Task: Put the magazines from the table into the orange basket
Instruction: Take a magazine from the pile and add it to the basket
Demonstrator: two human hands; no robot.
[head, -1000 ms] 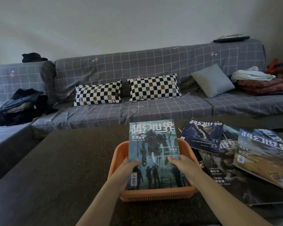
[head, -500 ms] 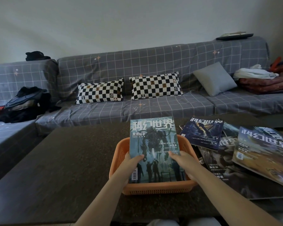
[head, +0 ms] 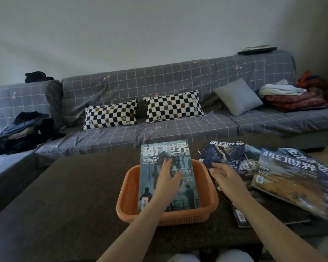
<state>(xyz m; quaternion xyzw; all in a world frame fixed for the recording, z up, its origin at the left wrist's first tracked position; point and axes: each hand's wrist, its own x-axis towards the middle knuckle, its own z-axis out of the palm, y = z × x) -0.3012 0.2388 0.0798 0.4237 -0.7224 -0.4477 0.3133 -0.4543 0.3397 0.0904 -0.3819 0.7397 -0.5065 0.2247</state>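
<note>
Already one magazine is home: in the head view the teal robot-cover magazine (head: 165, 174) lies in the orange basket (head: 130, 205), its far end riding up over the back rim, so it sits slanted rather than flat. Plenty is left, though. The dark blue magazine (head: 223, 154) and the big orange-toned magazine (head: 295, 178) sit atop a loose heap on the dark table (head: 74, 195), right of the basket. Now the hands: the left hand (head: 168, 178) rests flat on the teal cover, fingers straight, pressing it down by the look of it. The right hand (head: 225, 176) hovers open, fingers spread and empty, reaching the blue magazine's near edge, likely the next pick.
</note>
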